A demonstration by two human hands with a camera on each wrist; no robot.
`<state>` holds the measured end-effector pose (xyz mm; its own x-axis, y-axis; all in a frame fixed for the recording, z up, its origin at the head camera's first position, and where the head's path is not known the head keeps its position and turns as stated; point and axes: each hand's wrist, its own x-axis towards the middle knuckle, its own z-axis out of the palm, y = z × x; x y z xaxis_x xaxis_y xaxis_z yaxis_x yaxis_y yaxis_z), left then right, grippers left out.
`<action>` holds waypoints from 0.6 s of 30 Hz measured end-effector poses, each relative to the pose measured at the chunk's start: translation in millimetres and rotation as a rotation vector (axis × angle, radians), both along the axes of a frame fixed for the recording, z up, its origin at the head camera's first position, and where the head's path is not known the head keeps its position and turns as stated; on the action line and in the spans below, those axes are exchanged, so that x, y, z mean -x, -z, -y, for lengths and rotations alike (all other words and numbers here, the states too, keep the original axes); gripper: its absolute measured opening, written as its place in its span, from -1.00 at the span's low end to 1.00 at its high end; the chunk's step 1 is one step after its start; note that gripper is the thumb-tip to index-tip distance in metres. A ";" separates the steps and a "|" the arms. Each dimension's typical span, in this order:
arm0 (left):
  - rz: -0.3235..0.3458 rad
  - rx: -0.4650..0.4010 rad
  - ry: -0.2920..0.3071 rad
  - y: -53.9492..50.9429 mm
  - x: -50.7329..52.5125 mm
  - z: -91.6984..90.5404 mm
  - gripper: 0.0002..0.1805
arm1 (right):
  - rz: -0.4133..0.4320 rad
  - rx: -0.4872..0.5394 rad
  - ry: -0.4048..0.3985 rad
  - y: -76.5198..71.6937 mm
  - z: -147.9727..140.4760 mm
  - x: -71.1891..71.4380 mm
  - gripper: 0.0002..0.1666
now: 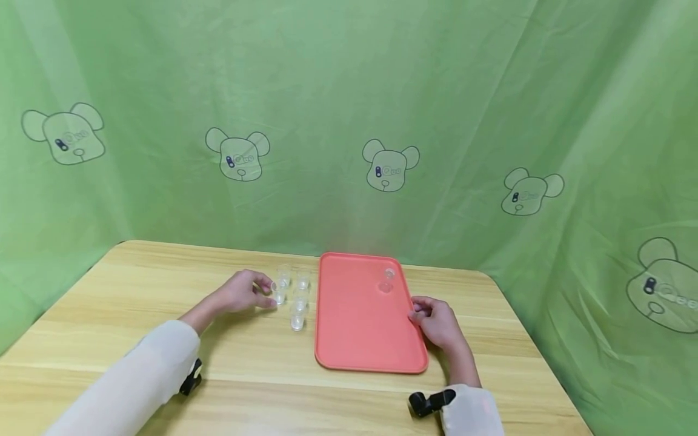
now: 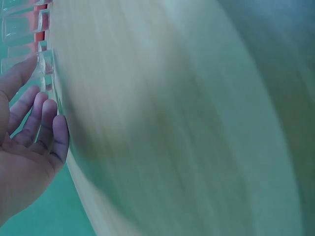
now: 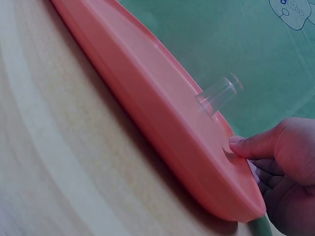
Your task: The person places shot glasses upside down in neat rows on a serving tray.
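My left hand (image 1: 246, 292) pinches a small clear plastic cup (image 1: 279, 295) between thumb and fingers at the table's left-centre. That cup (image 2: 43, 66) shows between thumb and index finger in the left wrist view; the other fingers are held loosely apart from it. Several similar clear cups (image 1: 297, 321) stand upright just to its right. With my right hand (image 1: 438, 324) I grip the right rim of a red tray (image 1: 365, 327), thumb over the edge. One clear cup (image 3: 218, 96) stands upside down on the tray near its far right corner.
The wooden table (image 1: 245, 387) extends on both sides of the tray. A green curtain (image 1: 305, 181) printed with bear heads hangs right behind the table's far edge and along the sides. Black wrist mounts (image 1: 431, 402) stick out from both sleeves.
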<state>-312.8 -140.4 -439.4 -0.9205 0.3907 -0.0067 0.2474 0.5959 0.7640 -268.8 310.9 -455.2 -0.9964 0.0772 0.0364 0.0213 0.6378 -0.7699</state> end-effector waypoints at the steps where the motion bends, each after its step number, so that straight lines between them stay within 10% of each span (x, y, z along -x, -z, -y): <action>1: 0.002 0.002 -0.001 0.5 0.4 -1.1 -0.55 | 0.001 0.000 0.000 0.4 -0.1 0.2 -0.56; 18: -0.065 0.069 0.052 5.8 5.6 -18.1 -0.63 | 0.011 0.014 0.005 1.8 -0.7 1.6 -0.56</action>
